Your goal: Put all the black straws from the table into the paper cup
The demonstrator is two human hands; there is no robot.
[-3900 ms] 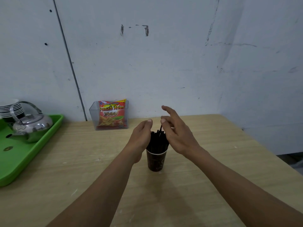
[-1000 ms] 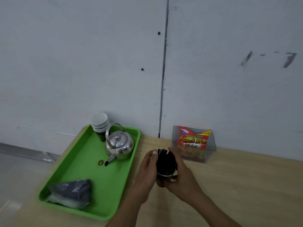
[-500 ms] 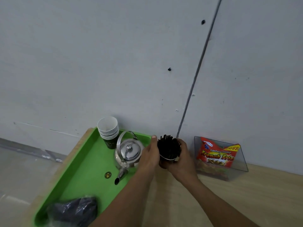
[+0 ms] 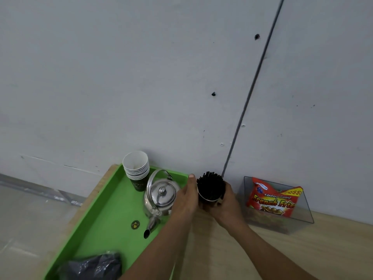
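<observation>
A dark paper cup (image 4: 210, 200) packed with several black straws (image 4: 210, 185) is held up between both hands, close to the wall and just right of the green tray. My left hand (image 4: 186, 197) lies against the cup's left side with its fingers fairly straight. My right hand (image 4: 227, 207) is curled round the cup's right side and bottom. Most of the cup's wall is hidden by the hands.
A green tray (image 4: 105, 221) on the wooden table (image 4: 302, 249) carries a stack of paper cups (image 4: 136, 168), a steel kettle (image 4: 160, 197), a small round token (image 4: 135, 224) and a dark plastic bag (image 4: 94, 266). A clear box holding a red snack packet (image 4: 274, 201) stands against the wall.
The cup with straws was lifted off the table and carried left toward the wall beside the tray, both hands on it. The view swung left, bringing the tray into sight.
</observation>
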